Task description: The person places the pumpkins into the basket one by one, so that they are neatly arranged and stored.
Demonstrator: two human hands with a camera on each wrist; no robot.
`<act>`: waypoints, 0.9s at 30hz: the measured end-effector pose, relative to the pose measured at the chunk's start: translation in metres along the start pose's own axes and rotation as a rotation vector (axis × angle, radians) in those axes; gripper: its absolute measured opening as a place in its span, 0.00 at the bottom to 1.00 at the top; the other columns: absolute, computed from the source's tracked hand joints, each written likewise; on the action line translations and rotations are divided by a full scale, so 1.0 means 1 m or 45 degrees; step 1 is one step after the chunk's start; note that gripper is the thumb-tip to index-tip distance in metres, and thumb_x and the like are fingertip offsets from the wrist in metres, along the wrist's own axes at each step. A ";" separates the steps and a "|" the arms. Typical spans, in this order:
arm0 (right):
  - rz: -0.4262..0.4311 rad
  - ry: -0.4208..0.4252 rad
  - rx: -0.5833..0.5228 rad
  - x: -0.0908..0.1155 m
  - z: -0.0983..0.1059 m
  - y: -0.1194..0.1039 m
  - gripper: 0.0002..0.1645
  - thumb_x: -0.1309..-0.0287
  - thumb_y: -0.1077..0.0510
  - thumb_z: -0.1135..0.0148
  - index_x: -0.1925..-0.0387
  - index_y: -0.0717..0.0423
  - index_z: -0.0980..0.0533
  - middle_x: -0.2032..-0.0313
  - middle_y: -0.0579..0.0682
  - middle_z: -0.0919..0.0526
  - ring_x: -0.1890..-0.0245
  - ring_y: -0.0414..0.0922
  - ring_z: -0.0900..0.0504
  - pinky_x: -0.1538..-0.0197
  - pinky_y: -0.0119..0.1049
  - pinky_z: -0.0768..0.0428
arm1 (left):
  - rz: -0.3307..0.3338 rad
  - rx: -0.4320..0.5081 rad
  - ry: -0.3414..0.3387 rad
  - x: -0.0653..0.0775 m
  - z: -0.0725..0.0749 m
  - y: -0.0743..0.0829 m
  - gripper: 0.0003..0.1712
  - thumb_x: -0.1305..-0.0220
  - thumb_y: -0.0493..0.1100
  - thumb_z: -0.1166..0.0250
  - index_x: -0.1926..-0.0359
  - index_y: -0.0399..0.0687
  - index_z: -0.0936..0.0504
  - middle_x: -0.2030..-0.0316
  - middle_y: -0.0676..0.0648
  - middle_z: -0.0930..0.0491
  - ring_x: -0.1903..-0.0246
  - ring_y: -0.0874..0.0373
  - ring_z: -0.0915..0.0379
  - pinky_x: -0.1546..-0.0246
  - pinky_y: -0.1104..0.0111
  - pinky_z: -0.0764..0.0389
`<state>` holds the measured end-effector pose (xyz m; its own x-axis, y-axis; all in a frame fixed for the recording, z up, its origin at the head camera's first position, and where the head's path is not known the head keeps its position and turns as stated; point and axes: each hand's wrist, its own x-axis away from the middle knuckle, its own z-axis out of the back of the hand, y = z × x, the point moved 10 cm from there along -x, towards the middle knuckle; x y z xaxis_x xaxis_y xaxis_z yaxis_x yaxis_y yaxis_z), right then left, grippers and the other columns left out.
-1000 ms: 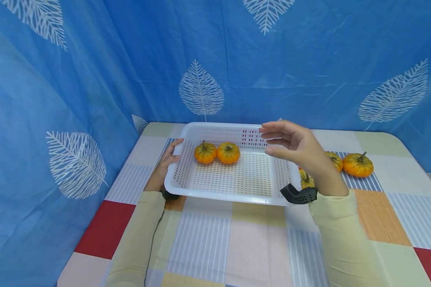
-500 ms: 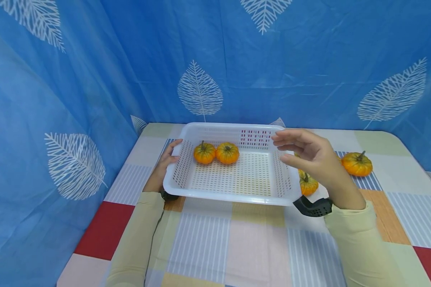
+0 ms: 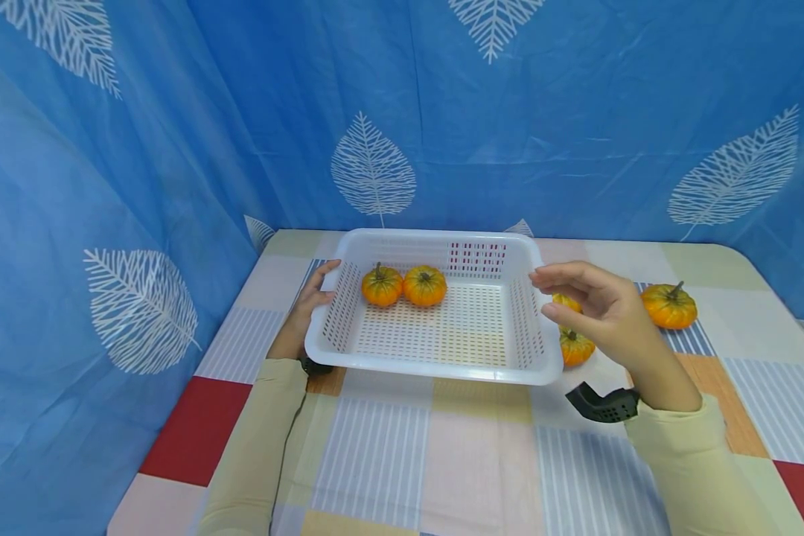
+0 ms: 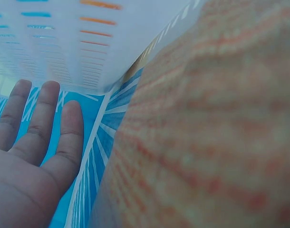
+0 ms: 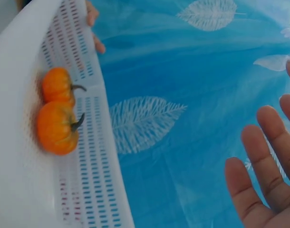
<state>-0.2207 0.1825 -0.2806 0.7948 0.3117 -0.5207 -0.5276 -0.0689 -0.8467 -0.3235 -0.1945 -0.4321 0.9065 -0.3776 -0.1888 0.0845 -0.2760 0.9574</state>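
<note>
Rectangular basket (image 3: 435, 374), white slotted plastic, rounded corners, glossy rim; rests on checked cloth (image 3: 388, 454), long axis running left to right; inside, toward left, two squat, ribbed orange pumpkins (image 3: 425, 288), touching, stems upward; left hand (image 3: 303, 311) touching left end, fingers straight, uncurled; right hand (image 3: 596, 301) beside right end, thumb and fingers loosely parted, holding nothing.

Right fingers (image 3: 566, 272) relaxed, thumb (image 3: 568, 318) apart
</note>
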 end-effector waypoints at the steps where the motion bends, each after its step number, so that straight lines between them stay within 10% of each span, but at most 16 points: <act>1: -0.003 0.010 0.010 0.002 0.002 0.001 0.28 0.45 0.90 0.44 0.43 0.77 0.21 0.45 0.53 0.12 0.44 0.44 0.14 0.38 0.29 0.20 | -0.007 -0.002 -0.003 0.000 0.000 0.000 0.34 0.34 0.36 0.56 0.31 0.70 0.33 0.24 0.36 0.48 0.40 0.49 0.33 0.47 0.60 0.20; 27: 0.018 0.006 -0.025 0.032 0.031 0.036 0.22 0.40 0.87 0.43 0.44 0.83 0.24 0.44 0.53 0.12 0.43 0.44 0.13 0.40 0.29 0.19 | -0.033 0.009 -0.054 -0.002 -0.001 0.000 0.35 0.33 0.36 0.56 0.30 0.72 0.32 0.21 0.35 0.54 0.38 0.50 0.36 0.45 0.60 0.21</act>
<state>-0.2236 0.2198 -0.3246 0.7887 0.3059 -0.5332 -0.5331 -0.0918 -0.8411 -0.3245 -0.1931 -0.4312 0.8858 -0.4072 -0.2225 0.1045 -0.2921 0.9507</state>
